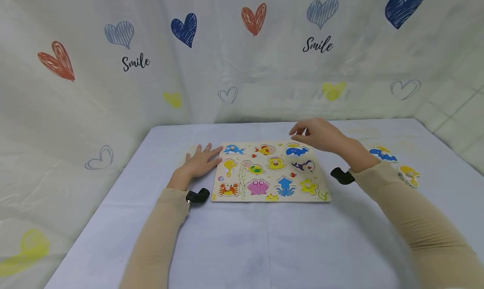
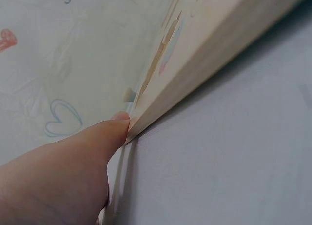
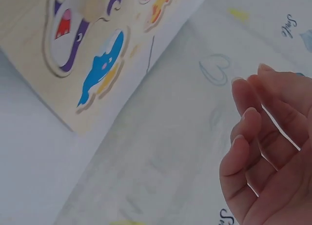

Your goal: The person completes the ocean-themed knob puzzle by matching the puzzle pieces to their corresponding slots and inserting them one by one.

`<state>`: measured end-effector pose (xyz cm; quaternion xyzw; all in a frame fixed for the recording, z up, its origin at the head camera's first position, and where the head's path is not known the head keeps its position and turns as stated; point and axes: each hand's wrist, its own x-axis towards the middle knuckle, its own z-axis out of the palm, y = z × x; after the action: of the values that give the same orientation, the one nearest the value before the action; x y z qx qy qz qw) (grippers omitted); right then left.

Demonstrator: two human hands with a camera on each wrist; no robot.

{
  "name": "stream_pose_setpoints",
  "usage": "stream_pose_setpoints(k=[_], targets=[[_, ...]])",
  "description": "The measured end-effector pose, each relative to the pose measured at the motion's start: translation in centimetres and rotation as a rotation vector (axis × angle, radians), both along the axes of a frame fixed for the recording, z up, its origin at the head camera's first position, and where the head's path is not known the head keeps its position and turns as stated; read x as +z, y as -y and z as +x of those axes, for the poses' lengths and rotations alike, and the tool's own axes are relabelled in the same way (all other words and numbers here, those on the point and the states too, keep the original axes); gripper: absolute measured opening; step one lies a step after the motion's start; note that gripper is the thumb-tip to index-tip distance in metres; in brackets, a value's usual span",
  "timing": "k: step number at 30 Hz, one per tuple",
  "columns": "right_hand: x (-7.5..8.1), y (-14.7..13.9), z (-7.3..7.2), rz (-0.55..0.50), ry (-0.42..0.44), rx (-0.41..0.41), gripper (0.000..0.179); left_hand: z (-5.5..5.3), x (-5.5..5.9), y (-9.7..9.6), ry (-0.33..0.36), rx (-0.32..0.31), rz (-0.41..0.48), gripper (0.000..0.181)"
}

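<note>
A wooden sea-animal puzzle board (image 1: 281, 155) lies flat on the table. Spread fingers of my left hand (image 1: 203, 161) rest at the board's left edge; in the left wrist view the thumb (image 2: 117, 130) touches the board's corner. My right hand (image 1: 320, 134) is raised near the far right corner, fingers loosely bent and holding nothing. Close to it on the board is a blue whale picture (image 3: 103, 66) without a knob, beside a purple orca piece (image 3: 78, 39) with a wooden knob. Other pictures include a crab (image 1: 228, 189), pink shell (image 1: 258, 187) and blue squid (image 1: 285, 186).
Two loose pieces, one blue (image 1: 383, 153) and one yellow (image 1: 409, 175), lie on the white-covered table (image 1: 242, 243) beyond the right forearm. Behind the table hangs a pale curtain (image 1: 211, 66) with hearts and "Smile" lettering. Both wrists carry small black cameras.
</note>
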<state>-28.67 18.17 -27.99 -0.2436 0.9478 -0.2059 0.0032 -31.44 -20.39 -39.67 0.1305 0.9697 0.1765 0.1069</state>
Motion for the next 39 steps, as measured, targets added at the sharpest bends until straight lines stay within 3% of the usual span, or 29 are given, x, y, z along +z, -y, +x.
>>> stream_pose_setpoints(k=[17,25,32,39], targets=[[-1.8,-7.2,1.6,0.007,-0.006,-0.123,0.027,0.7,-0.1,0.6,-0.013,0.007,-0.003,0.063],[-2.0,-10.7,1.9,-0.001,-0.008,-0.14,0.025,0.7,0.2,0.2,-0.011,0.008,-0.001,0.063],[-2.5,-13.6,2.1,-0.012,0.087,-0.128,0.028,0.8,0.5,-0.2,-0.018,0.0,-0.01,0.063],[-3.6,-15.7,2.2,0.049,0.216,-0.123,0.023,0.4,0.3,-0.3,-0.016,-0.002,-0.017,0.063]])
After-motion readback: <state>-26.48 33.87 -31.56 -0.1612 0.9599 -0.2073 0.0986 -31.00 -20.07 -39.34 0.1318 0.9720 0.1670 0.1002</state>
